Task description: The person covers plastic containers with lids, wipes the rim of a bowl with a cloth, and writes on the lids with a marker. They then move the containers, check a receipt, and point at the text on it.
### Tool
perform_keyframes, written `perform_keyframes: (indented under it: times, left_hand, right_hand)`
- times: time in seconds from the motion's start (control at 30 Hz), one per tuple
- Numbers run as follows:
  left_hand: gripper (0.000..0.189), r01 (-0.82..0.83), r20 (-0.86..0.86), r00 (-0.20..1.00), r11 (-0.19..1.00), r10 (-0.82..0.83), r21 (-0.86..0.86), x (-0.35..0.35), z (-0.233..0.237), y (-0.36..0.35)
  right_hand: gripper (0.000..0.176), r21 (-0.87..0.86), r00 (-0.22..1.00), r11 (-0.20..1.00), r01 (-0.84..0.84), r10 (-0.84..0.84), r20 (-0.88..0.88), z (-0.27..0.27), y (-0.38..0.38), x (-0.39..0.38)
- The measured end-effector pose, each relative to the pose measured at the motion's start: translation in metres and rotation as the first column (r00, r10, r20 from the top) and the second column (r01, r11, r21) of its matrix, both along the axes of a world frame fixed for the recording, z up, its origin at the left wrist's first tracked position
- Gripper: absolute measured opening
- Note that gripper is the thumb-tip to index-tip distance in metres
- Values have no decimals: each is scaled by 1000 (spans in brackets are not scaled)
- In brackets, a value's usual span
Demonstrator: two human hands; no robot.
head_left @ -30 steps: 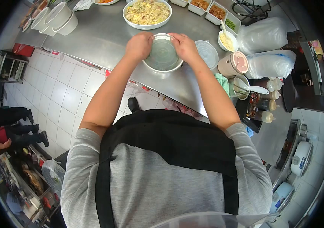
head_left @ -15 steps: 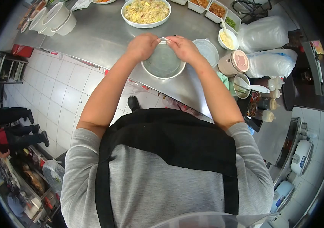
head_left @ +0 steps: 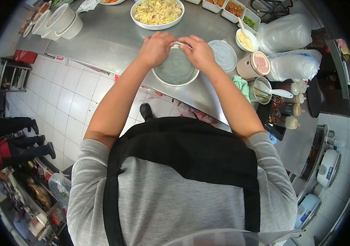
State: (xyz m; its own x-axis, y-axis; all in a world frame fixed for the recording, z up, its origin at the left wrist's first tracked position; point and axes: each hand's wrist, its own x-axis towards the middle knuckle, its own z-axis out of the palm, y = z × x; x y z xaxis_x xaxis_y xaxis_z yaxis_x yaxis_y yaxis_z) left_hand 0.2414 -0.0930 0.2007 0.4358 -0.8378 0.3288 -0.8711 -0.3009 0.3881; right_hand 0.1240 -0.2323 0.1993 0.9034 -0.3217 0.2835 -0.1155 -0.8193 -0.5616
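Gripping the far rim of the tub [head_left: 174, 76] with both hands at once: left hand [head_left: 156, 48] and right hand [head_left: 201, 52] side by side, fingertips nearly meeting, each grip clenched on the join of lid [head_left: 177, 61] and wall. Standing the tub on the surface [head_left: 109, 37], close to the near edge, with tiled floor [head_left: 72, 94] below.

Noting around the tub: rice bowl [head_left: 157, 12] just beyond it; spare lid [head_left: 223, 55] just to its right; cup [head_left: 253, 65] further right; stacked bowls [head_left: 58, 20] well off to its left.

Judging the risks as follows:

- Loading all pressure on the far rim and leaving the near rim unheld: likely tipping or sliding the tub toward the near edge, then off to the floor.
- Squeezing thin plastic hard at one spot: possibly cracking the rim, or popping the lid loose on the near side and leaving a poor seal.
- Pushing away from the body on a sudden slip: possibly shoving the tub into the rice bowl.
- Working with the right forearm close to the spare lid and cup: possibly knocking either one aside.

Failing to make out any contents through the clear plastic; leaving spill risk unrated.
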Motion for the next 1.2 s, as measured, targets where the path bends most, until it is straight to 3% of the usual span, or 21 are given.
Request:
perform_keyframes:
  times: [0.17,0.27,0.37,0.47,0.57,0.67,0.77,0.87,0.97,1.07,1.17,1.2]
  left_hand:
    - [14,-18,110,994,997,10,72,-2,-4,0]
    - [15,-22,60,998,993,15,113,-3,-2,0]
    - [16,-60,76,996,994,53,93,-6,-2,0]
    - [15,-30,193,980,994,51,-106,-13,-4,-1]
    - [15,135,90,989,963,-117,-234,-8,-7,-9]
    - [14,135,77,989,973,-123,-185,-3,-13,-13]
    - [24,94,-214,974,991,-73,92,5,-1,-8]
    - [43,-18,-637,742,945,-206,-327,36,-39,15]
    - [55,-31,-247,969,973,-28,-229,14,-9,37]
    - [56,122,131,983,992,-127,42,-40,-18,37]
    - [64,149,-228,961,988,-153,-34,-30,-21,36]
    - [69,89,-187,979,996,-85,14,-30,-18,36]
  right_hand:
    - [16,-91,989,989,-113,120,83,-17,-13,9]
    - [14,-124,988,985,-120,131,85,-15,-12,11]
    - [11,-215,984,976,39,0,179,-6,2,-2]
    - [11,-189,975,967,173,-140,174,-3,6,-23]
    - [12,-244,974,962,121,-67,217,-7,4,-20]
    - [18,-358,998,932,58,-41,55,-7,1,-15]
    - [30,-135,998,991,9,-18,-66,-5,-9,-20]
    - [42,305,988,952,37,-82,134,-27,-28,-31]
    - [59,-15,984,995,96,-92,150,2,0,-51]
    - [74,-350,996,937,-8,-24,-88,-11,47,-64]
    - [83,-227,995,972,-53,31,-98,-14,40,-62]
    - [73,-182,999,983,-34,28,-38,-9,39,-64]
